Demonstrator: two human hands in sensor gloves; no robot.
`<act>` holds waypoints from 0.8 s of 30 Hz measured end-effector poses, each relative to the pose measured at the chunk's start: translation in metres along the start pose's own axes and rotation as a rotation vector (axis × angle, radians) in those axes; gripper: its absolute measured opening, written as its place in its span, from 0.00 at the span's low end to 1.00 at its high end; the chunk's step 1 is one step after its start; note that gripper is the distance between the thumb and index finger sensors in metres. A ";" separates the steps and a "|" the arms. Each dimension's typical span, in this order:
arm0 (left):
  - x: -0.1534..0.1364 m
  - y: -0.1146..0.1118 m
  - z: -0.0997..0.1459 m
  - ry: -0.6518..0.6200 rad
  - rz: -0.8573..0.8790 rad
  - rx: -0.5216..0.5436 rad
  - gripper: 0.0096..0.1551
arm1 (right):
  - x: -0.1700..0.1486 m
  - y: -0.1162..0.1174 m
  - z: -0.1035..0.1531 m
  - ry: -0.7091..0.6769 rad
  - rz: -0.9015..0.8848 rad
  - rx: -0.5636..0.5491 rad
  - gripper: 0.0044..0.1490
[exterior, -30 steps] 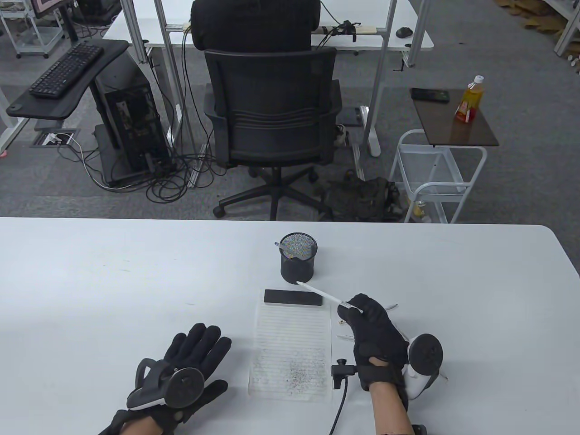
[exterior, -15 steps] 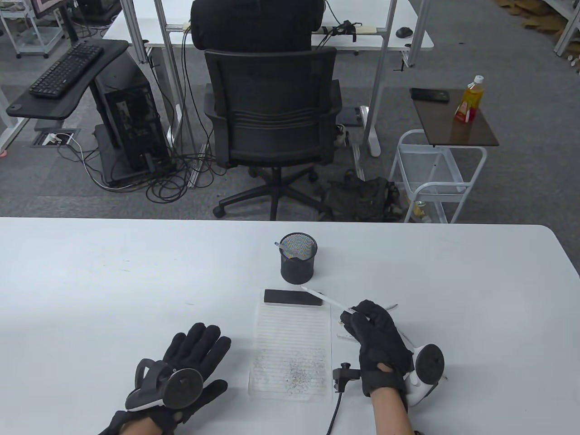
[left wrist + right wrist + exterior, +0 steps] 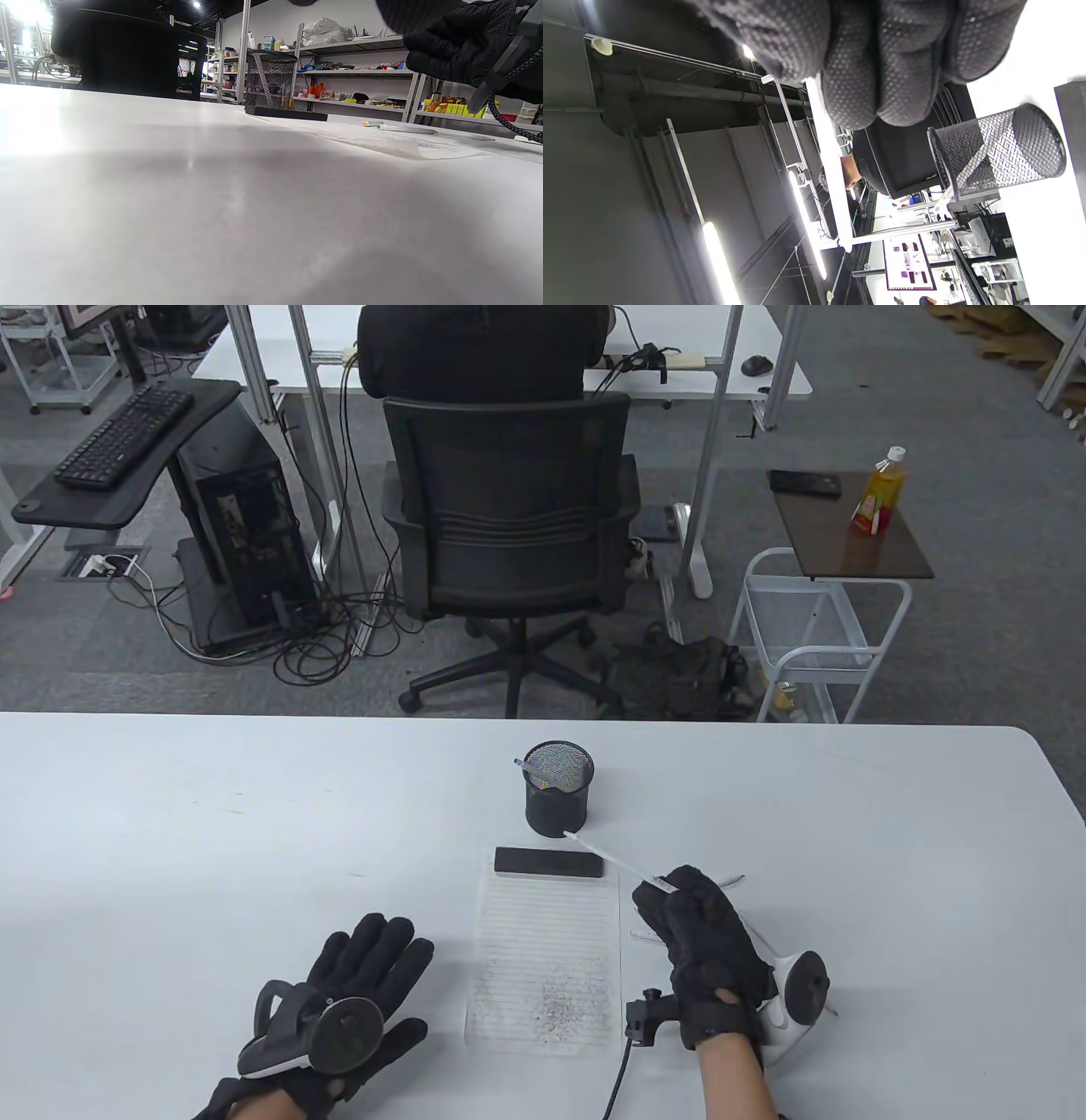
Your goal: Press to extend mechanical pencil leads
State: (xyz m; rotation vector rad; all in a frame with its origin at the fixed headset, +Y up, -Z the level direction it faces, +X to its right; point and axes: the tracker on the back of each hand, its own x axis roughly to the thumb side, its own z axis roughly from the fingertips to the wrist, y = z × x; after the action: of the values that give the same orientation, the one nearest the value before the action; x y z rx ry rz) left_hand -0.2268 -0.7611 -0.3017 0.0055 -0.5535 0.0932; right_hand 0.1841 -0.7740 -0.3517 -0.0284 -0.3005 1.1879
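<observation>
- White pencil point(image 3: 612, 861) held in the right hand point(image 3: 702, 937), which is clenched around its lower end; its free end points up and away toward the mesh cup point(image 3: 557, 787).
- From the right wrist view, the pencil point(image 3: 828, 161) runs out from between the gloved fingers point(image 3: 882, 67), lifted off the table point(image 3: 212, 831).
- Whether a thumb sits on the push button cannot be told; that end is hidden inside the fist.
- Left hand point(image 3: 344, 993) lies released, fingers spread flat on the table, well to the left of the cup and nearer the person.
- Lined paper point(image 3: 547, 950) lies just in front of the cup, with a black bar point(image 3: 550, 863) across its top edge and grey marks low on the sheet.
- More pencils lie on the table right of the paper, partly hidden under the right hand.
- To do this step well, I judge the grip should stay firm on the barrel while the thumb clicks straight along the pencil's axis, in short presses, with the tip kept clear of the cup so new lead does not snap.
- No brand, label or writing is readable on the pencil, cup or paper.
</observation>
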 end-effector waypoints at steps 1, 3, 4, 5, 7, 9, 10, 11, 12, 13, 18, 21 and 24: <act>0.000 0.000 0.000 0.000 0.000 0.000 0.51 | 0.000 0.000 0.000 -0.001 0.002 -0.001 0.29; 0.000 0.000 0.000 0.002 0.001 -0.002 0.50 | 0.000 -0.001 0.001 -0.013 0.003 -0.022 0.29; 0.000 0.000 0.000 0.003 0.001 -0.003 0.50 | 0.001 -0.001 0.001 -0.027 -0.008 -0.040 0.29; 0.000 0.000 0.000 0.004 0.002 -0.004 0.50 | 0.002 -0.001 0.001 -0.024 -0.015 -0.048 0.29; 0.000 0.000 0.000 0.005 0.002 -0.005 0.50 | 0.003 -0.001 0.001 -0.034 -0.017 -0.045 0.29; 0.000 0.000 0.000 0.007 0.002 -0.007 0.50 | 0.003 -0.001 0.000 -0.022 -0.023 -0.041 0.29; 0.000 0.000 0.000 0.008 0.003 -0.008 0.50 | 0.003 -0.001 0.001 -0.014 -0.017 -0.024 0.29; 0.000 0.000 0.000 0.008 0.004 -0.008 0.50 | 0.003 -0.001 0.001 -0.013 -0.015 -0.019 0.29; 0.000 0.000 0.000 0.008 0.006 -0.008 0.50 | 0.003 -0.002 0.001 -0.016 -0.013 -0.030 0.29; 0.000 0.000 0.000 0.008 0.006 -0.008 0.50 | 0.003 -0.003 0.001 -0.020 -0.022 -0.041 0.29; 0.000 -0.001 0.000 0.007 0.006 -0.013 0.50 | 0.002 -0.006 0.002 -0.012 -0.092 -0.079 0.28; 0.000 -0.001 0.000 0.006 0.005 -0.011 0.51 | 0.002 -0.007 0.003 -0.011 -0.098 -0.106 0.28; 0.000 -0.001 0.000 0.008 0.005 -0.013 0.51 | 0.003 -0.008 0.004 -0.008 -0.067 -0.126 0.31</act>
State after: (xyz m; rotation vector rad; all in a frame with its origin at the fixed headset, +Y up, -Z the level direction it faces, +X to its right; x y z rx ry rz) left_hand -0.2266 -0.7619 -0.3019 -0.0089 -0.5460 0.0946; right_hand 0.1910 -0.7746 -0.3461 -0.1229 -0.3802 1.1012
